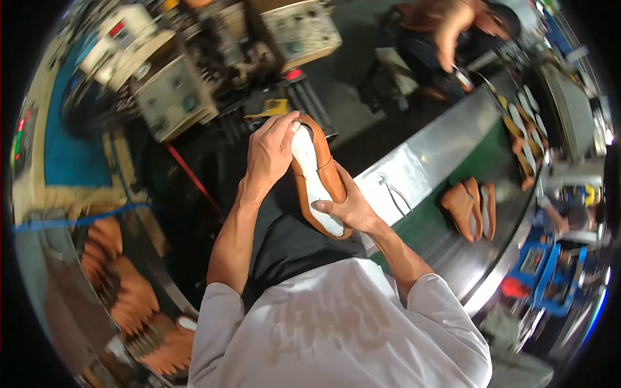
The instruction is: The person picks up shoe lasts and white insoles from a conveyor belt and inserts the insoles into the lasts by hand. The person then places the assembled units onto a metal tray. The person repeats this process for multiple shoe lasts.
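A tan shoe [315, 174] with a white face is held at centre, tilted from 11 toward 5 o'clock; its far end is gripped from 10 o'clock by the left hand [270, 154], its near end clasped from 4 o'clock by the right hand [352, 207], thumb pressed on the white. From the right hand, pincers [383, 179] are noted at 2 o'clock on the metal tabletop [446, 145], with other brown shoes [460, 210] placed farther out at 3.

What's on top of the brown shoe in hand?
A long white piece lies along the brown shoe, partly covered by the right hand. The shoe's downward side faces away, unseen.
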The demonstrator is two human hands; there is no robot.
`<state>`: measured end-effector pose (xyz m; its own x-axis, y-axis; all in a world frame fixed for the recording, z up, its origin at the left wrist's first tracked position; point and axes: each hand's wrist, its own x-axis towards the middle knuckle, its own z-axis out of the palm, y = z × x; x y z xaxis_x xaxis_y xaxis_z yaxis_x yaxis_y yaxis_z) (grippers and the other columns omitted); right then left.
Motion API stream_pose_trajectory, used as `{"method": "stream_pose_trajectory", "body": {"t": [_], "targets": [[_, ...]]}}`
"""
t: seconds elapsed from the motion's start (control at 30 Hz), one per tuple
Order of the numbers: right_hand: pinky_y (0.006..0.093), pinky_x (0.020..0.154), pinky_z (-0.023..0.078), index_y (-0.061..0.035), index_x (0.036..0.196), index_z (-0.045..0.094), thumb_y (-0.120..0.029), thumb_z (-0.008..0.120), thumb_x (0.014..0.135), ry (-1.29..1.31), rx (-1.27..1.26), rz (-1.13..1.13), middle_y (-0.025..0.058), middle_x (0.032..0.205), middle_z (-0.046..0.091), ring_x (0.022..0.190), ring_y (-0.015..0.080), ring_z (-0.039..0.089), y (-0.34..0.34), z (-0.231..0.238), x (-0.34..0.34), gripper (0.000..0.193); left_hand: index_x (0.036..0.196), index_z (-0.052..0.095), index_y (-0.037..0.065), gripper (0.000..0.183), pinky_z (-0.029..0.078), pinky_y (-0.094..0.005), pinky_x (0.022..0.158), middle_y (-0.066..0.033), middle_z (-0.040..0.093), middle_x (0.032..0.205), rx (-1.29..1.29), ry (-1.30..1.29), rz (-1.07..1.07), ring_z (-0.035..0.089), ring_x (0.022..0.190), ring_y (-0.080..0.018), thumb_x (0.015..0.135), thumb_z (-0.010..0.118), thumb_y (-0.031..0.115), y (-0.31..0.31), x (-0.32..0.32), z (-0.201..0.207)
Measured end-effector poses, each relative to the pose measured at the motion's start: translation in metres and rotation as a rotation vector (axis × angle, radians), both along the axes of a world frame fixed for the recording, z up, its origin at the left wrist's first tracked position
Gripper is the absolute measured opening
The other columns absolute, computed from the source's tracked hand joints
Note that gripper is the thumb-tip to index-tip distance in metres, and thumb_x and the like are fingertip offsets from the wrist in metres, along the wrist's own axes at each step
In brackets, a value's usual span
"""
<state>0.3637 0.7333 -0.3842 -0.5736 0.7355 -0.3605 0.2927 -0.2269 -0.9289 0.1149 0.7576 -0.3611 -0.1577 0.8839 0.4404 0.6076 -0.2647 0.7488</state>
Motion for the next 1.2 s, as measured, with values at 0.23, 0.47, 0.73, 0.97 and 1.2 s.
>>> {"method": "stream_pose_trajectory", "body": {"t": [0.23,0.47,0.73,0.97,1.2], "targets": [[0.0400,0.122,0.042,0.0040,0.169,0.023,-0.030,0.091,0.088,0.019,-0.132,0.355,0.0224,0.156,0.053,0.146,0.0293,0.052,-0.003,-0.014,-0.056,0.111,0.125,0.073,0.000,0.029,0.053,-0.0374,0.103,-0.0124,0.069,0.128,-0.219,-0.109,0.026,0.068,0.120,-0.0279,0.097,0.076,0.007,-0.084,-0.068,-0.023],[0.0404,0.122,0.041,0.0053,0.168,0.025,-0.031,0.092,0.087,0.060,-0.231,0.371,0.0227,0.156,0.053,0.145,0.0305,0.053,0.002,-0.030,-0.059,0.112,0.110,0.079,0.003,0.031,0.054,-0.0391,0.095,-0.0112,0.073,0.111,-0.285,-0.234,0.142,0.069,0.107,-0.0288,0.086,0.089,0.019,-0.075,-0.075,-0.046],[0.0415,0.119,0.045,0.0075,0.166,0.030,-0.035,0.091,0.087,0.009,-0.341,0.290,0.0241,0.154,0.054,0.141,0.0310,0.056,0.021,-0.024,-0.051,0.107,0.109,0.079,0.003,0.025,0.055,-0.0345,0.092,-0.0090,0.075,0.107,-0.312,-0.139,0.177,0.071,0.104,-0.0212,0.090,0.086,0.018,-0.034,-0.057,-0.053],[0.0462,0.109,0.054,-0.0126,0.166,0.041,-0.040,0.091,0.083,-0.234,0.630,0.351,0.0292,0.163,0.041,0.139,0.0396,0.054,0.021,0.010,-0.040,0.100,0.114,0.078,0.000,0.023,0.058,-0.0380,0.087,-0.0193,0.080,0.101,-0.272,-0.257,0.345,0.079,0.096,-0.0337,0.101,0.070,0.017,-0.019,-0.075,-0.097],[0.0534,0.099,0.061,-0.0420,0.154,0.058,-0.022,0.086,0.078,-0.480,1.051,0.644,0.0266,0.173,0.019,0.129,0.0556,0.048,0.004,0.032,-0.041,0.084,0.113,0.079,0.001,0.024,0.058,-0.0439,0.085,-0.0232,0.078,0.104,-0.302,-0.179,0.341,0.076,0.099,-0.0410,0.099,0.069,0.018,-0.004,-0.075,-0.085]]}}
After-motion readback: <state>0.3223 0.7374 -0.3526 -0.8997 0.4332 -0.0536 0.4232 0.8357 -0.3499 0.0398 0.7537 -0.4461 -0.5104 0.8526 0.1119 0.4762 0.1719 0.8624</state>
